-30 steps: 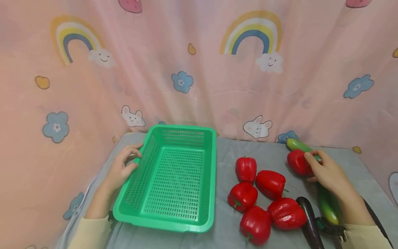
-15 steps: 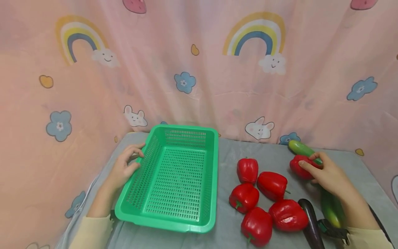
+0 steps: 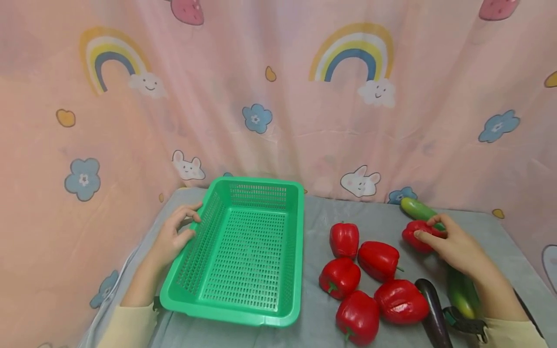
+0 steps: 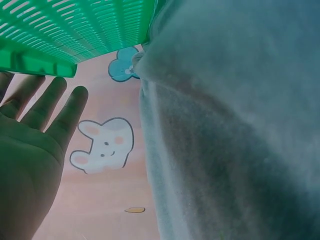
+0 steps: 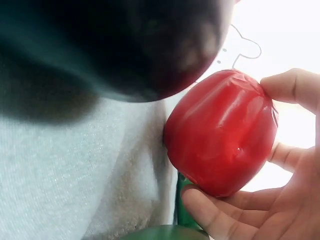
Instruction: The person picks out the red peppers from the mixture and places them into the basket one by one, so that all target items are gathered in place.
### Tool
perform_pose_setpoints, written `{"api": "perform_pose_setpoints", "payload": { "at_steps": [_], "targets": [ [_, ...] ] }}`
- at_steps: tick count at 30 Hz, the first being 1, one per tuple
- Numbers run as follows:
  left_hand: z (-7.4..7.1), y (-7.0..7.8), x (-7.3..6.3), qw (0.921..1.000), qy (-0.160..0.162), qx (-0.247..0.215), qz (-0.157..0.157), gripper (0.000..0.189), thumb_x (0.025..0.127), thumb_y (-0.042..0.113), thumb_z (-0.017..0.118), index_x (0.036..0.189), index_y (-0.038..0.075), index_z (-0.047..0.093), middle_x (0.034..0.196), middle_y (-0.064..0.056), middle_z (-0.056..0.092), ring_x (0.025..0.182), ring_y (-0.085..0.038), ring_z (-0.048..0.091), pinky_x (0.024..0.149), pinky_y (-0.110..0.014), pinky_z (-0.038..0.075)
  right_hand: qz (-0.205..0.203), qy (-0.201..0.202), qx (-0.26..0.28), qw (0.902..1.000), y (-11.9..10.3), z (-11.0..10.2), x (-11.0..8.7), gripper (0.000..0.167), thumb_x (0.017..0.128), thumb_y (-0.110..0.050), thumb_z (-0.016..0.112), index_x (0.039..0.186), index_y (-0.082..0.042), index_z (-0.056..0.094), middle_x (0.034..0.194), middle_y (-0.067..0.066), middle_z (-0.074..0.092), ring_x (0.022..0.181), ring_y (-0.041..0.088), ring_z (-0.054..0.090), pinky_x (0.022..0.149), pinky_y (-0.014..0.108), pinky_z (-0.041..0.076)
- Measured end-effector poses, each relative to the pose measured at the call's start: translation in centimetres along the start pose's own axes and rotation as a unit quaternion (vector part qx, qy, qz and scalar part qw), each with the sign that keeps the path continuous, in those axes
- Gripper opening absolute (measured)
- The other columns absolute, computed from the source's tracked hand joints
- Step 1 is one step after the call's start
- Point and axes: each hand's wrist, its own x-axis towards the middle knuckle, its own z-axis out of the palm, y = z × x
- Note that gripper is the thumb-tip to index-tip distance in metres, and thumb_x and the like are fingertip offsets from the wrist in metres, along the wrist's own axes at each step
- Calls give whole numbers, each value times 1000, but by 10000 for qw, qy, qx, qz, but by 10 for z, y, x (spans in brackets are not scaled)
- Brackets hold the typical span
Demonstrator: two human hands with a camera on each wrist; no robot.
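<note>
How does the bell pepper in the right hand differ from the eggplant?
The held bell pepper is red and blocky; the eggplant is dark purple and elongated. The right hand pinches the bell pepper, while the eggplant lies on the grey cloth with no hand on it. Both look glossy and are right of the green basket.

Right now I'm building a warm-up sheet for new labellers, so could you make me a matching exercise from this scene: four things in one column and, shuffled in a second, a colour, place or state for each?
Things:
1. Basket
2. Eggplant
3. Left hand
4. Right hand

Descriptions:
A. Holds a red pepper between thumb and fingers
B. Dark purple
C. Green, with a slotted bottom
D. At the outer side of the basket

Right pairs: 1-C, 2-B, 3-D, 4-A
</note>
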Motion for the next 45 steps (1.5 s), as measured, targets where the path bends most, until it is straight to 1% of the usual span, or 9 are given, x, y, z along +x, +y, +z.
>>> {"api": "perform_pose_setpoints", "payload": {
  "at_steps": [8,15,21,24,27,30,36,40,45],
  "targets": [
    [-2,-1,-4,9999,35,115,-5,28,83,-17,56,104,0,64,153,-25,58,140,-46,51,108,-23,46,-82,-29,196,9998,-1,4,-1,72,107,-50,62,146,6,36,132,47,52,85,32,69,68,41,59],
    [-2,-3,-6,9999,14,163,29,27,84,-16,57,104,0,64,153,-25,59,140,-44,52,107,-24,46,-117,1,257,9996,3,7,-1,71,107,-49,63,146,6,38,133,47,53,85,31,70,70,43,60],
    [-3,-3,-7,9998,-3,175,3,27,86,-15,56,105,2,64,154,-24,58,141,-45,51,107,-24,45,-149,122,221,9996,3,8,-2,67,108,-46,61,144,6,40,130,45,56,81,28,70,68,38,56],
    [-3,-4,-7,9998,-4,183,-29,28,86,-16,56,105,3,65,154,-24,58,141,-45,51,107,-24,45,-209,289,302,9989,5,9,-3,64,108,-44,59,143,7,41,130,45,55,81,33,71,68,41,56],
    [-1,-5,-5,9998,-46,181,-56,28,88,-16,57,105,3,65,155,-23,58,142,-44,51,108,-25,46,-306,547,315,9975,8,8,-6,60,108,-41,58,142,6,42,134,47,51,97,48,66,72,52,59],
    [1,-4,-2,9999,-101,102,-72,27,91,-16,57,106,4,66,156,-21,58,144,-44,50,110,-28,46,-379,773,299,9958,8,6,-9,57,108,-39,59,141,5,44,137,48,48,111,61,55,74,59,59],
    [2,-3,1,9999,-80,-31,-79,25,92,-16,57,107,2,66,156,-22,57,145,-45,50,110,-34,47,-587,1020,243,9928,-5,5,-14,56,106,-38,64,141,4,48,134,43,51,109,59,54,66,43,56],
    [0,-2,-1,9998,-21,-149,-124,26,92,-17,57,109,0,67,157,-24,56,146,-36,50,110,-29,46,-826,1114,113,9903,-19,5,-14,58,104,-36,70,142,3,50,131,37,55,106,52,55,63,38,54],
    [2,-3,0,9995,-7,-296,-114,27,90,-18,56,110,-2,66,157,-24,56,144,-18,51,110,-24,45,-1121,1386,81,9839,-35,-1,-17,60,97,-24,79,142,3,50,133,35,54,109,56,54,64,49,60]
  ]
}}
